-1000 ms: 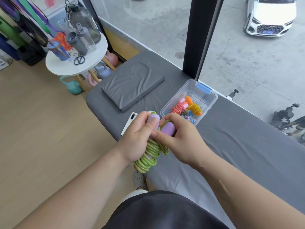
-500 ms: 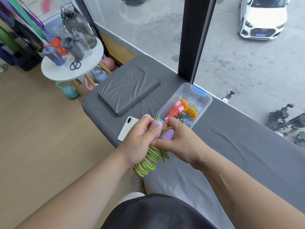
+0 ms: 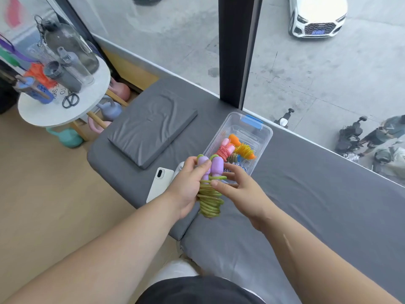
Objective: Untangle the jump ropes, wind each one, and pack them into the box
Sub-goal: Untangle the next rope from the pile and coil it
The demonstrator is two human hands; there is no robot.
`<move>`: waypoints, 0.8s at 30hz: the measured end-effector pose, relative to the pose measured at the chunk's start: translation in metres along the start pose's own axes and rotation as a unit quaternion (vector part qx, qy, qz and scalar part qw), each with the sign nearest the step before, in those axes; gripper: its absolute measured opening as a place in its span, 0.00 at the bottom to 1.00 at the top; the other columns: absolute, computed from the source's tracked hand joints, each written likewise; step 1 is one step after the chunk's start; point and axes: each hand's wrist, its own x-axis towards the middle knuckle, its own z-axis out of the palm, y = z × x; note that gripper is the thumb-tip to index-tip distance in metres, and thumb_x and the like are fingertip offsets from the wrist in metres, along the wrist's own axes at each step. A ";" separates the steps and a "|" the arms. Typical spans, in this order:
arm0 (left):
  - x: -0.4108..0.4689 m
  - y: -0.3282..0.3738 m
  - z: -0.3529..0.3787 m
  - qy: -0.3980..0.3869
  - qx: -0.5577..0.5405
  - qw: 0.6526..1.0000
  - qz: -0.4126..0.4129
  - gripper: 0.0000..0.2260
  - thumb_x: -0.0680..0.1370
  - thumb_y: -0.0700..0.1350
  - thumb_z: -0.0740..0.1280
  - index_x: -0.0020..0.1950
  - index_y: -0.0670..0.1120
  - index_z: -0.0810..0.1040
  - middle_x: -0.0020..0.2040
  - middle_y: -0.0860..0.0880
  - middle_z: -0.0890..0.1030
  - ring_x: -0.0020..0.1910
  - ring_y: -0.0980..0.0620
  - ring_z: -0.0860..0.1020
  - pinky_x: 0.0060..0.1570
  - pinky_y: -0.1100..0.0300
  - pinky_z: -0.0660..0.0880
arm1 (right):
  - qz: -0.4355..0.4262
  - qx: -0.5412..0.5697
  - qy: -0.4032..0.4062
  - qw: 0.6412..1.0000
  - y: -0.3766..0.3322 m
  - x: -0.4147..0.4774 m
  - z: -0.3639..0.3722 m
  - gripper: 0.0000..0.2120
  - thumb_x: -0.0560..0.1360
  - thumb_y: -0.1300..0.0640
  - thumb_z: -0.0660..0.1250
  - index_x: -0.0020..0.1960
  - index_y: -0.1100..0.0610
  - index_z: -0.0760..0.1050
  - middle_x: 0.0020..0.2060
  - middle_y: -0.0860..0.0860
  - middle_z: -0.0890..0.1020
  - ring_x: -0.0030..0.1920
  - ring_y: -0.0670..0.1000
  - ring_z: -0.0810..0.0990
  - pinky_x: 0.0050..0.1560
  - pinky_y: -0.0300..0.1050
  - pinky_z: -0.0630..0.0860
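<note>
At centre, over the near edge of the grey bench: left hand, fingers curled round a wound green jump rope, thumb pressed on one of its two purple handles; handles upright, side by side, at the top of the bundle; coils hanging below the fist. Right hand: fingers straight and spread, gripping nothing; thumb tip touching the upper windings, index finger just beside the right handle. Directly behind the hands: clear plastic box, open-topped, blue latch on its far end, resting on the bench. Contents: one pink-handled red rope, wound; one orange-handled yellow rope, wound; one blue-and-white braided rope, partly hidden by the right hand. Left of the hands: white phone, face down. Further left: flat grey pad on the bench. Beyond the bench end: round white table bearing bottles and black scissors.
</note>
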 end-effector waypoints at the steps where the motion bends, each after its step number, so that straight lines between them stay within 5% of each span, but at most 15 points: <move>1: 0.009 0.000 0.002 -0.004 -0.018 1.000 -0.013 0.06 0.84 0.48 0.63 0.49 0.50 0.70 0.52 0.46 0.78 0.50 0.47 0.77 0.48 0.52 0.75 | 0.010 0.012 -0.018 1.000 0.003 0.004 0.001 0.33 0.67 0.42 0.78 0.69 0.43 0.71 0.62 0.45 0.80 0.57 0.47 0.83 0.60 0.49 0.79; 5: 0.050 0.001 0.006 -0.011 0.002 1.000 -0.027 0.05 0.84 0.47 0.63 0.49 0.49 0.71 0.51 0.45 0.77 0.50 0.45 0.77 0.50 0.49 0.76 | 0.001 -0.014 0.040 0.999 0.010 0.038 0.009 0.23 0.69 0.52 0.78 0.61 0.47 0.75 0.52 0.46 0.84 0.50 0.49 0.85 0.54 0.57 0.82; 9: 0.095 0.001 -0.004 -0.024 0.017 0.998 -0.063 0.04 0.85 0.49 0.62 0.51 0.51 0.73 0.47 0.51 0.79 0.48 0.51 0.79 0.46 0.56 0.76 | 0.015 -0.059 0.098 0.993 0.014 0.084 0.005 0.19 0.64 0.48 0.76 0.53 0.50 0.78 0.44 0.48 0.86 0.46 0.50 0.85 0.52 0.58 0.81; 12: 0.124 -0.007 -0.007 -0.037 0.014 0.995 -0.093 0.05 0.85 0.49 0.62 0.50 0.52 0.73 0.43 0.55 0.78 0.47 0.53 0.78 0.54 0.53 0.76 | 0.036 -0.093 0.117 0.988 0.022 0.114 -0.007 0.21 0.62 0.44 0.75 0.51 0.50 0.79 0.43 0.49 0.86 0.45 0.51 0.85 0.51 0.58 0.81; 16: 0.160 -0.016 -0.008 -0.049 0.046 0.990 -0.123 0.06 0.83 0.50 0.64 0.58 0.51 0.76 0.51 0.51 0.84 0.48 0.51 0.82 0.56 0.49 0.76 | 0.049 -0.078 0.132 0.987 0.035 0.142 -0.026 0.15 0.68 0.51 0.79 0.52 0.52 0.80 0.43 0.52 0.85 0.45 0.55 0.85 0.51 0.58 0.81; 21: 0.191 -0.031 0.003 -0.076 0.082 0.987 -0.118 0.10 0.85 0.47 0.61 0.55 0.51 0.82 0.42 0.59 0.86 0.41 0.65 0.82 0.38 0.72 0.73 | 0.054 -0.106 0.183 0.976 0.045 0.166 -0.046 0.16 0.69 0.49 0.79 0.55 0.45 0.79 0.51 0.46 0.78 0.50 0.49 0.82 0.56 0.51 0.80; 24: 0.201 -0.032 0.014 -0.062 0.067 0.989 -0.120 0.11 0.86 0.46 0.60 0.61 0.47 0.81 0.48 0.56 0.87 0.47 0.61 0.83 0.45 0.69 0.78 | 0.060 -0.123 0.167 0.976 0.050 0.176 -0.054 0.16 0.72 0.48 0.76 0.58 0.50 0.80 0.47 0.45 0.84 0.48 0.49 0.84 0.54 0.53 0.81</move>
